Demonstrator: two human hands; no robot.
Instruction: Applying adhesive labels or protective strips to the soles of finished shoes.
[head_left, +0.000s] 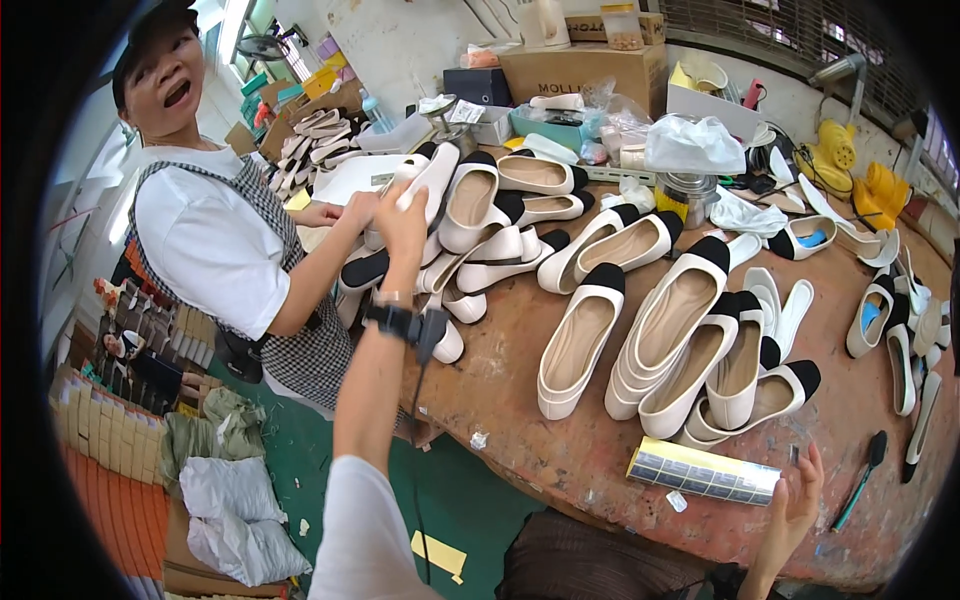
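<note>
My left hand [402, 225] reaches to the pile at the table's far left, closed around a white flat shoe [436, 185]. Beside it are the co-worker's hands, partly overlapped by my arm and the shoes. At the front right, my right hand [792, 508] is raised with its fingers apart. A small dark label [794, 453] shows by its fingertips; whether it sticks to a finger or lies on the table, I cannot tell. Left of that hand lies a curled yellow-backed label sheet [700, 472]. White flats with black toes [582, 345] stand grouped behind the sheet.
A co-worker in a checked apron [210, 220] stands at the left. The worn brown table [510, 375] carries several shoes, a metal tin [686, 198] and a green-handled brush [860, 480]. Cardboard boxes [590, 75] line the wall. From my left wrist hangs a cable [418, 470].
</note>
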